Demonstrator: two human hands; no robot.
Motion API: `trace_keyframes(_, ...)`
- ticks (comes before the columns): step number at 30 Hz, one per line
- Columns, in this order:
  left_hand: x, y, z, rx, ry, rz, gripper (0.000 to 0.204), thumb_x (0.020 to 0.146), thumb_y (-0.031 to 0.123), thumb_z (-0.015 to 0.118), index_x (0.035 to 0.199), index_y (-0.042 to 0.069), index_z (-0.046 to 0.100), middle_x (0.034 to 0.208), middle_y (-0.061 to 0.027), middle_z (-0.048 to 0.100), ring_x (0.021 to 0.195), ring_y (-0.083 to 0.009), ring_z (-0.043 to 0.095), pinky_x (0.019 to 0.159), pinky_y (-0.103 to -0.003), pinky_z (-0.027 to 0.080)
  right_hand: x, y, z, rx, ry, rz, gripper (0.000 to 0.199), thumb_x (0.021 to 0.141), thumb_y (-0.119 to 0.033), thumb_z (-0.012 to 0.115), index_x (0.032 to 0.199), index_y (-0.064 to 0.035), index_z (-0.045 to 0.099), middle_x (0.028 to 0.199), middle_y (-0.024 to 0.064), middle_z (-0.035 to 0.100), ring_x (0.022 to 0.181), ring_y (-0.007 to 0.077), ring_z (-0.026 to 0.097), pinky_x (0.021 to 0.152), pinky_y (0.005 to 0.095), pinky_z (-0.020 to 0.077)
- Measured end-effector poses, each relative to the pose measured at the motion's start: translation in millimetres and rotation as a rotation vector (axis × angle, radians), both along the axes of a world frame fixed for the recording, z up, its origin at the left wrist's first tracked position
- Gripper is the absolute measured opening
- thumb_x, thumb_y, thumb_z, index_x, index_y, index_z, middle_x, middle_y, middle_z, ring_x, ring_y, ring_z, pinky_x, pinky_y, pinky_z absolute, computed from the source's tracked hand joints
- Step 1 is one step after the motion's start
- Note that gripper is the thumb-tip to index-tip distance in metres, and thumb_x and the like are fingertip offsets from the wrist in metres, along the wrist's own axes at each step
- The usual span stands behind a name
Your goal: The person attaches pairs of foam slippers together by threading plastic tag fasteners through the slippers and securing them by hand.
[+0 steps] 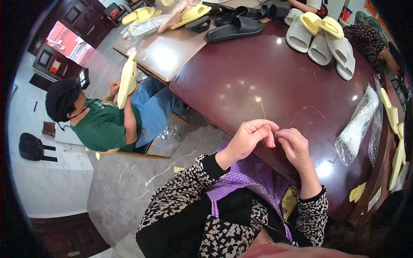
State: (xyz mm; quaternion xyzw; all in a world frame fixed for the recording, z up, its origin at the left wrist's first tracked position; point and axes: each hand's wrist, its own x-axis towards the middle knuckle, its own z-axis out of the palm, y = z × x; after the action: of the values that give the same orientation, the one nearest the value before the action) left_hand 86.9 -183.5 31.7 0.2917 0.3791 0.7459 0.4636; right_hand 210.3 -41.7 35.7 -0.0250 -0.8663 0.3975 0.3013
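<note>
My left hand (251, 138) is closed in a pinch above the near edge of the dark red table (223, 79). My right hand (296, 146) is pinched too, its fingertips almost meeting those of the left. Between and above the fingers runs a thin, pale thread (263, 111). One strand stands up from the left fingertips. Another thin strand (315, 109) curves away beyond my right hand. Whether a needle sits in the fingers is too small to tell.
Grey and yellow slippers (318, 41) are piled at the far right, black slippers (235, 29) at the back. A plastic-wrapped white bundle (358, 124) lies on the right, near yellow slipper pieces (398, 142). At left a seated person (109, 122) holds a yellow slipper (127, 81).
</note>
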Motion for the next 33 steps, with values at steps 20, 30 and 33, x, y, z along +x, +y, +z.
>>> trace_keyframes(20, -44.5, -16.6, -18.7, -0.075, -0.053, 0.408, 0.02, 0.094, 0.01, 0.045, 0.108, -0.001, 0.055, 0.081, -0.01, 0.061, 0.072, -0.0173, 0.06, 0.069, -0.03, 0.051, 9.2, 18.4, -18.8, -0.181, 0.023, -0.334, 0.008, 0.082, 0.003, 0.056, 0.087, 0.0006, 0.062, 0.068, -0.0029, 0.052, 0.06, 0.0038, 0.043, 0.053, 0.0193, 0.0359)
trace_keyframes(30, -36.6, -19.6, 19.7, -0.02, 0.209, 0.399, 0.022, 0.09, 0.006, 0.048, 0.11, -0.002, 0.053, 0.082, -0.013, 0.06, 0.073, -0.0209, 0.059, 0.069, -0.032, 0.051, 12.8, 24.2, -17.7, -0.351, -0.01, -0.42, 0.009, 0.085, -0.003, 0.056, 0.091, 0.0008, 0.062, 0.07, -0.0043, 0.053, 0.063, 0.0031, 0.046, 0.055, 0.0179, 0.0375)
trace_keyframes(33, -40.3, -19.8, 79.5, 0.322, 0.483, 0.159, 0.03, 0.086, 0.002, 0.05, 0.115, 0.001, 0.053, 0.09, -0.0129, 0.06, 0.08, -0.0195, 0.057, 0.073, -0.032, 0.048, 10.2, 32.3, -24.5, -0.33, -0.001, -0.417, 0.01, 0.085, -0.004, 0.057, 0.092, 0.0002, 0.063, 0.069, -0.0042, 0.054, 0.063, 0.0037, 0.048, 0.055, 0.0186, 0.0391)
